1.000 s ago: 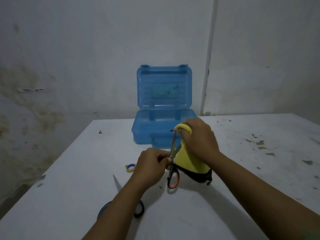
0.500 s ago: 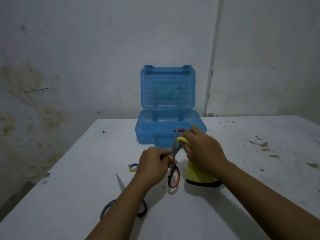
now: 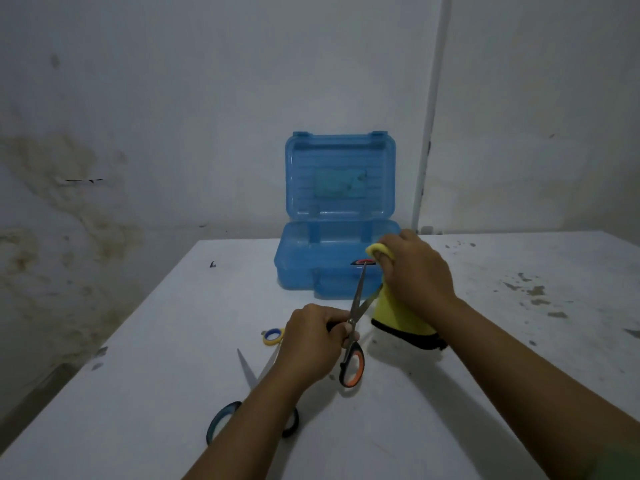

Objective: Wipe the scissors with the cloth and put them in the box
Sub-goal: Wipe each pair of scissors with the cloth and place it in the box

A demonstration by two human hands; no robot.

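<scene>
My left hand [image 3: 313,339] grips the handles of the orange-and-black scissors [image 3: 354,364], whose blades spread apart and point up. My right hand [image 3: 414,271] holds the yellow cloth [image 3: 398,315] with a black hem, pinched over the right blade near its tip. The cloth hangs down to the table. Behind them stands the blue plastic box [image 3: 304,261], its lid upright and open; something red and black shows through its front wall.
A second pair of scissors with dark blue handles [image 3: 247,379] lies open on the white table [image 3: 138,393] under my left forearm. A small yellow-and-blue scissor handle [image 3: 273,336] lies left of my left hand. Stained walls stand close behind the table.
My right hand slid the cloth down the blade, then back up toward its tip. The view shifted slightly. My left hand kept its grip on the handles.
</scene>
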